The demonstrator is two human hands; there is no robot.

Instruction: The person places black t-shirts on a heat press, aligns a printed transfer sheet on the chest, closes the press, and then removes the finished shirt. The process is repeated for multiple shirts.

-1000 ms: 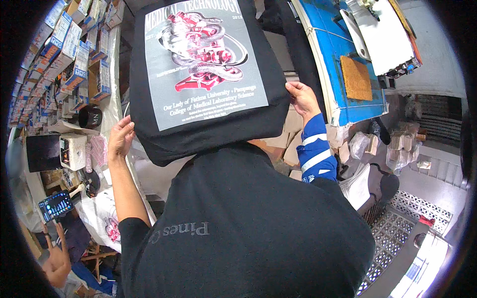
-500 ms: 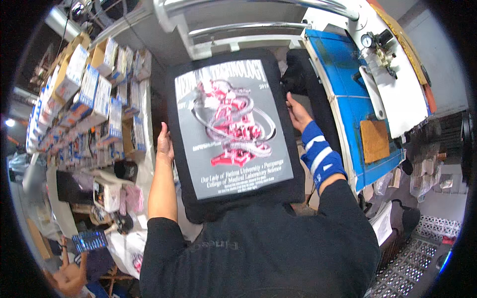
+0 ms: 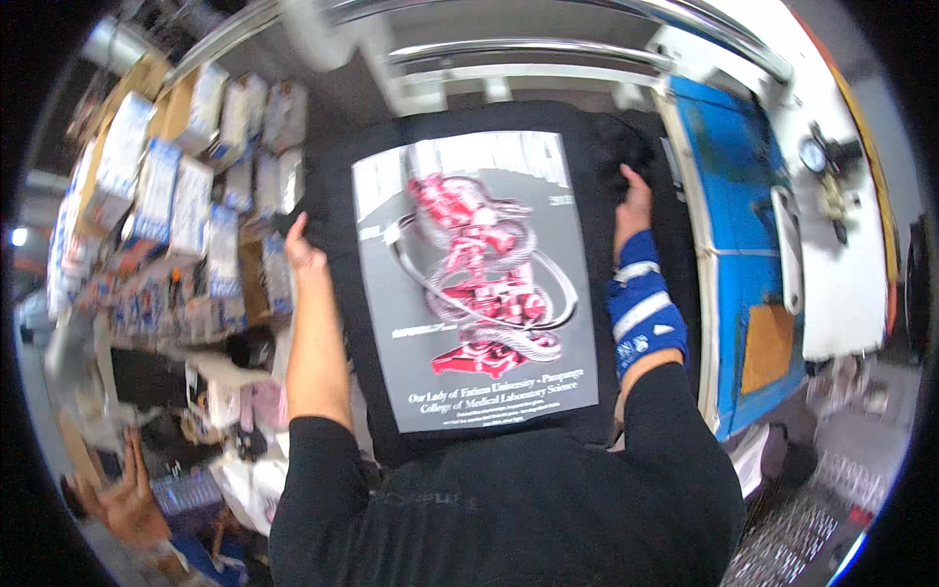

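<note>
A black garment [image 3: 616, 401] with a large grey and red printed graphic [image 3: 469, 264] lies spread in front of me, printed side up. My left hand [image 3: 304, 245] grips its left side, thumb upward, fingertips partly hidden by the cloth. My right hand [image 3: 633, 196], above a blue and white forearm sleeve [image 3: 636, 293], grips the upper right side. Both hands are slightly blurred.
Metal rails [image 3: 528, 54] cross beyond the garment. At right are a blue padded board [image 3: 729, 176], a brown pad [image 3: 768, 347] and a pressure gauge [image 3: 814, 155]. Stacked boxes [image 3: 156, 196] fill the left. Another person's hand [image 3: 127, 489] is near a dark screen device [image 3: 191, 494].
The view has shifted, bringing the rails in. My hands now sit higher along the garment's sides, and the garment's far edge is in view near the rails. The other person's hand has moved.
</note>
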